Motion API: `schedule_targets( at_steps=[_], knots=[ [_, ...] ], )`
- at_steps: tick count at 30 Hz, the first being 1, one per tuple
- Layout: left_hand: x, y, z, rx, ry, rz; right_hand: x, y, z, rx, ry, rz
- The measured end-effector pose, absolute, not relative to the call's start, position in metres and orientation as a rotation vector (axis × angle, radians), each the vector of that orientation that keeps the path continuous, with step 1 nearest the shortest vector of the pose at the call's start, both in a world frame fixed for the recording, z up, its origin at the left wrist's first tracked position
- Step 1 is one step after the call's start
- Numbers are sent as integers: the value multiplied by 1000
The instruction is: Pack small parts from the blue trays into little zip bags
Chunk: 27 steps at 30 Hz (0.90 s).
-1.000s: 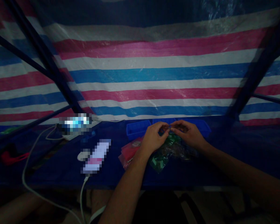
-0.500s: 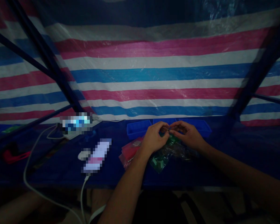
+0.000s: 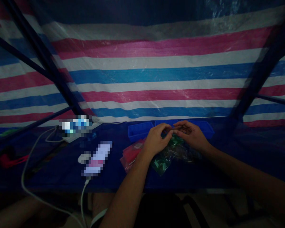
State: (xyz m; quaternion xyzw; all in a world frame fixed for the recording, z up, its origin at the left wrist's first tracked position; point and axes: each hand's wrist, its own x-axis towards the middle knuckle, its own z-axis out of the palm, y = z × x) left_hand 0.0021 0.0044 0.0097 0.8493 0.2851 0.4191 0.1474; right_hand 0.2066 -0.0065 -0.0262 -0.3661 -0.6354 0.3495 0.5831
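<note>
Over the blue tabletop, my left hand (image 3: 158, 139) and my right hand (image 3: 191, 134) meet fingertip to fingertip. Both are closed in a pinch around something small and thin that is too dark to name. Just beneath them lie clear plastic bags with green contents (image 3: 161, 164), one partly covered by my fingers. Darker clear bags (image 3: 186, 153) spread out under my right wrist. Beside my left forearm rest pink-red plastic bags (image 3: 133, 153). Behind my hands stand blue plastic bins (image 3: 140, 130), the middle one partly hidden.
A phone (image 3: 98, 158) on a white cable lies at the left, with a round white object (image 3: 84, 157) against it. Farther back, a blurred lit device (image 3: 76, 125) sits on a white power strip (image 3: 79, 134). Dark metal posts frame a striped sheet (image 3: 156, 76). Someone's arm (image 3: 16, 210) shows lower left.
My hands stay together over the bags, with the fingertips shifting slightly around the small item. The whole view has moved a little, so everything sits slightly farther left.
</note>
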Motion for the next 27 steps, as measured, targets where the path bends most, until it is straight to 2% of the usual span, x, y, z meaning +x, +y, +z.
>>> schedule_targets(
  at_steps=[7,9,14,17,23,27],
  knots=[
    [1,5,10,2412,862,1294,207,-7,-19,-895,-1474,700],
    [0,7,9,2430,914,1320,216,-7,-13,-933,-1500,526],
    [-3,12,4,2499,1071,1329,252,-7,12,-1077,-1681,-223],
    [-4,15,2,2511,1102,1335,268,-6,24,-1098,-1663,-436],
    [-6,16,3,2439,1183,1396,281,5,18,-1226,-1755,-547],
    [-7,12,8,2360,1179,1475,283,14,4,-1361,-1981,-432]
  ],
)
